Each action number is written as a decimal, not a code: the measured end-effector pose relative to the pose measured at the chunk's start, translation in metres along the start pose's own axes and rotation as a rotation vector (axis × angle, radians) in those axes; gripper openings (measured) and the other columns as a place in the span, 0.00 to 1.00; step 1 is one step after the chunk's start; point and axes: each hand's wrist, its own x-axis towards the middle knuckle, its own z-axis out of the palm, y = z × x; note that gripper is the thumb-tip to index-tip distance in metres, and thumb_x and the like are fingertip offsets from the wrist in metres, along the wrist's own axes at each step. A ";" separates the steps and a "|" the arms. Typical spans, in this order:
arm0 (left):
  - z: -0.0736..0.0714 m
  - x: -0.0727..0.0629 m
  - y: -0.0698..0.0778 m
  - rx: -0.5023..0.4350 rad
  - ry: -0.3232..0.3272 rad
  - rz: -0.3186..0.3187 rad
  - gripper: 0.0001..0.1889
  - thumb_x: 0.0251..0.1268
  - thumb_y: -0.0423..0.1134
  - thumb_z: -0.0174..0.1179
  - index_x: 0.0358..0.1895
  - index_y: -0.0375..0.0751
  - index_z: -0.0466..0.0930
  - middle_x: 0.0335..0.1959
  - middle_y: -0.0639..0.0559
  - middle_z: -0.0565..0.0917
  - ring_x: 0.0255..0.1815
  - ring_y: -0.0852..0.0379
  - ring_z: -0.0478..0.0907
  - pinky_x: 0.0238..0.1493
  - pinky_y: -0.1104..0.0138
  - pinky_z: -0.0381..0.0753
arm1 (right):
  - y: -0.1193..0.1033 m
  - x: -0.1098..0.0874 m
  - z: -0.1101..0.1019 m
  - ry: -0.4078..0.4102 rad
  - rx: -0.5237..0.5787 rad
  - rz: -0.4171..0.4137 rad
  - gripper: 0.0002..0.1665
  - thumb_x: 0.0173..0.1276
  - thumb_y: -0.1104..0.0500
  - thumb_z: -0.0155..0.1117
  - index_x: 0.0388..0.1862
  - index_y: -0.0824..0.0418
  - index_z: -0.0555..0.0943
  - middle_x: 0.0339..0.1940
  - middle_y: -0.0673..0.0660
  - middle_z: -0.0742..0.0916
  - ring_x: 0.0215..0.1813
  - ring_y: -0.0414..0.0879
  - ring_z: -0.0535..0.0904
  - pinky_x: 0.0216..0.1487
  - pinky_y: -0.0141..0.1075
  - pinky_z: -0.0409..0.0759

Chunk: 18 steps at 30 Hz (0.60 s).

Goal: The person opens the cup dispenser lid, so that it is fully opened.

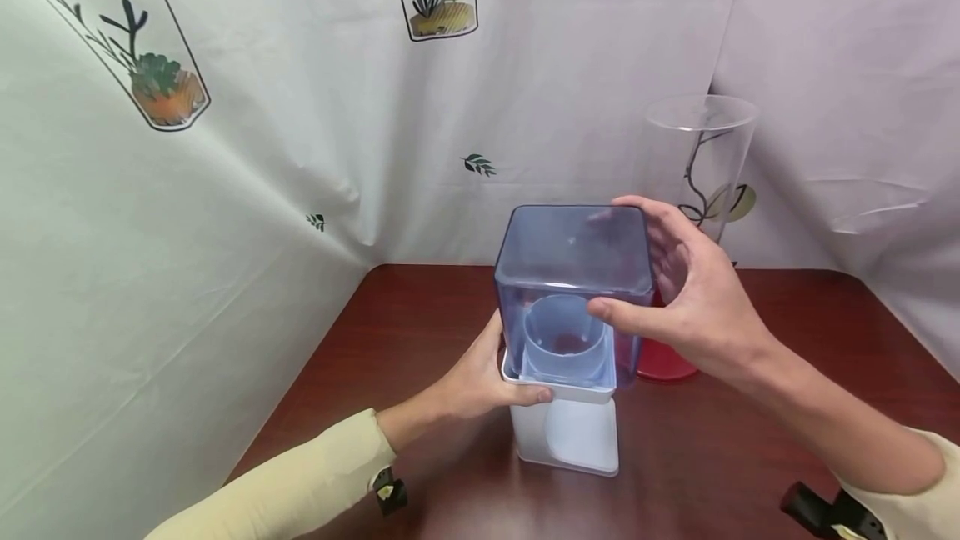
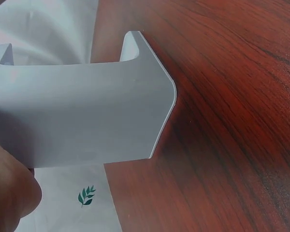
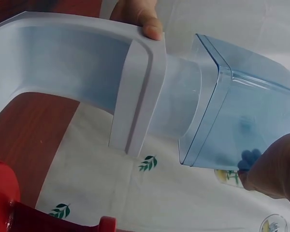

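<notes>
My right hand holds a transparent blue square container by its side, thumb in front and fingers behind. The container is bottom up, its open rim facing down over a white stand. A short translucent round collar rises from the stand's top and reaches the container's mouth. In the right wrist view, a gap shows between the container's rim and the stand's square top. My left hand grips the stand's upper edge, thumb on the front. In the left wrist view, the stand's curved back fills much of the frame.
Behind my right hand stands a tall clear cylinder, with a round red base on the dark reddish wooden table. White cloth printed with plants hangs behind and beside the table.
</notes>
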 end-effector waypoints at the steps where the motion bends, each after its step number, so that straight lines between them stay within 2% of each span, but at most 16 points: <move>1: 0.000 0.000 0.000 0.005 0.005 -0.004 0.53 0.51 0.32 0.83 0.78 0.59 0.59 0.66 0.52 0.78 0.65 0.49 0.78 0.68 0.56 0.79 | 0.000 0.000 -0.001 0.001 0.011 -0.001 0.49 0.56 0.75 0.80 0.75 0.60 0.70 0.66 0.61 0.82 0.60 0.53 0.83 0.59 0.30 0.83; 5: -0.001 -0.003 0.002 0.012 0.021 -0.037 0.52 0.50 0.31 0.83 0.76 0.54 0.60 0.66 0.51 0.78 0.63 0.48 0.79 0.65 0.56 0.81 | 0.001 -0.002 -0.003 0.008 0.071 -0.007 0.48 0.56 0.77 0.79 0.75 0.61 0.70 0.66 0.63 0.82 0.59 0.54 0.84 0.58 0.32 0.85; 10: -0.005 -0.006 0.005 0.087 0.054 -0.097 0.54 0.47 0.35 0.85 0.78 0.52 0.60 0.66 0.53 0.77 0.63 0.52 0.78 0.63 0.60 0.81 | 0.000 -0.008 -0.009 0.025 0.105 0.008 0.49 0.56 0.79 0.78 0.75 0.60 0.70 0.63 0.64 0.83 0.55 0.53 0.85 0.55 0.33 0.86; 18: -0.011 -0.004 0.002 0.098 0.073 -0.085 0.55 0.46 0.32 0.85 0.78 0.49 0.61 0.65 0.50 0.77 0.62 0.51 0.79 0.62 0.61 0.82 | 0.000 -0.017 -0.020 0.049 0.105 0.032 0.51 0.56 0.80 0.76 0.77 0.59 0.70 0.63 0.63 0.83 0.55 0.52 0.84 0.53 0.32 0.86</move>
